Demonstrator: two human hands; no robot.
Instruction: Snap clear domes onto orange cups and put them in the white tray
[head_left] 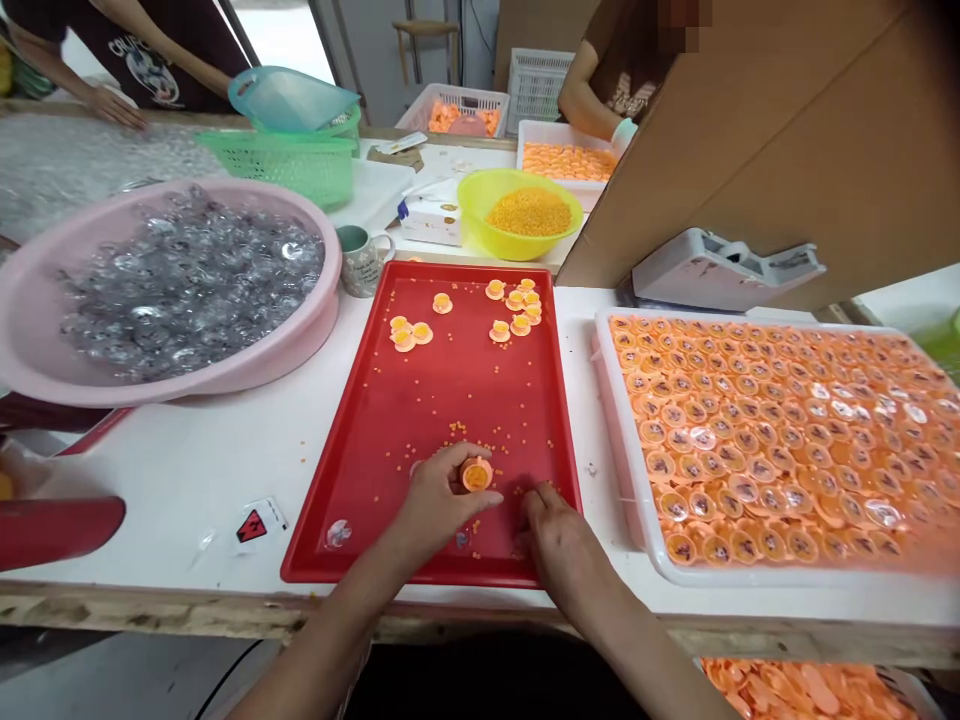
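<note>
At 10 o'clock, a pink basin (45,330) sits on the bench (172,480), heaped with clear plastic discs (187,290). Just right of it, near 11 o'clock, stands a mug (364,260). Straight ahead, a red tray (450,390) lies on the bench, scattered with loose orange beads (457,428). One clear disc (339,533) lies near its lower left corner, and a small group of orange caps (499,330) sits towards its far end at 12 o'clock. Beyond the tray, also at 12 o'clock, a yellow bowl (519,212) holds more beads.

At 6 o'clock, your left hand (439,500) is curled, pinching a single orange cap (477,474) just above the tray. Your right hand (551,545) is just beside it, fingers loosely spread and pointing down at the tray, holding nothing that shows. At 3 o'clock, a white tray (637,510) is packed with more orange caps (780,450).
</note>
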